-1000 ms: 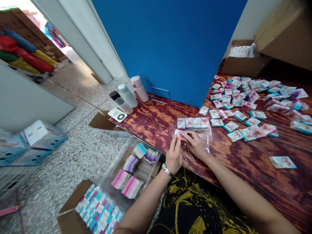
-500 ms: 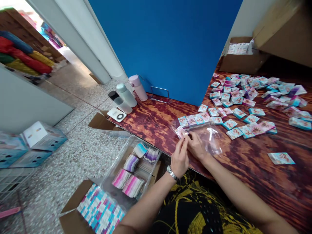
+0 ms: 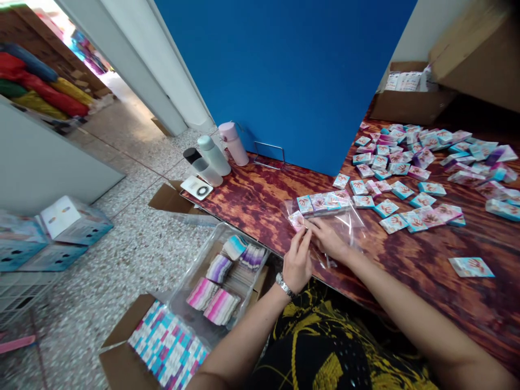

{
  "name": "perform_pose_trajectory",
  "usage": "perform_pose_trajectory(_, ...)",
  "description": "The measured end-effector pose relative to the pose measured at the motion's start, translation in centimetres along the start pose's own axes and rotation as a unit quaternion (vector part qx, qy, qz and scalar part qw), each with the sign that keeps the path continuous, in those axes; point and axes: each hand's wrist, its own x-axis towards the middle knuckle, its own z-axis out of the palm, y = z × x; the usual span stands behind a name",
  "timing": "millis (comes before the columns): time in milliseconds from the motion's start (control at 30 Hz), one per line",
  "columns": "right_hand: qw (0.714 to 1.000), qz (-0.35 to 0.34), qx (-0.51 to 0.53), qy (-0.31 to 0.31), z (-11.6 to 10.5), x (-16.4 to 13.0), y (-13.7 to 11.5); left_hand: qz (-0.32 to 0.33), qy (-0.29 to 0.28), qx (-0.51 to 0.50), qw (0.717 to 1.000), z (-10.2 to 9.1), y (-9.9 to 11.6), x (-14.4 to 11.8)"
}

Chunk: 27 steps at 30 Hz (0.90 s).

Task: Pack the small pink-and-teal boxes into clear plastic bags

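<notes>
My left hand (image 3: pixel 298 264), with a metal watch on its wrist, is closed, its fingertips pinched on the near edge of a clear plastic bag (image 3: pixel 354 221). Close against it, my right hand (image 3: pixel 328 239) has its fingers closed on the near end of a small pink-and-white box (image 3: pixel 296 220) with a printed hand picture. The bag's film spreads around both hands. Just beyond lies a row of similar small boxes (image 3: pixel 319 202) side by side, the film partly over or beside them; I cannot tell which.
Many loose small boxes (image 3: pixel 400 157) cover the table's far right, and a single box (image 3: pixel 472 267) lies nearer. Bottles (image 3: pixel 214 156) stand at the left edge beside a blue panel (image 3: pixel 280 81). Below are a plastic bin (image 3: pixel 195 271) of stacked cards and a filled carton (image 3: pixel 125 325).
Both hands have shifted slightly left, and the small box with them. The bag's film has crumpled closer under my right hand. The whole view has tilted a little.
</notes>
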Motion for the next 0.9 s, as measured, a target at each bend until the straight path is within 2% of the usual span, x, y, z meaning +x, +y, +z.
perform_pose_trajectory(167,0.998,0.02,0.061,-0.016,-0.7,0.7,-1.3,0.0,-0.001,-0.003,1.0,0.0,-0.3,-0.1)
perform_pose_trajectory(400,0.993,-0.004,0.118,-0.023,-0.3,1.0,-1.3,0.016,0.004,-0.007,1.0,-0.1,-0.7,-0.3)
perform_pose_trajectory(633,0.985,0.047,0.16,-0.036,-0.1,0.7,-1.4,0.015,-0.002,-0.015,1.0,0.0,-0.8,-0.4)
perform_pose_trajectory(900,0.994,0.047,0.085,-0.05,0.0,0.0,-0.9,0.024,0.014,-0.023,0.999,0.1,-0.4,-0.7)
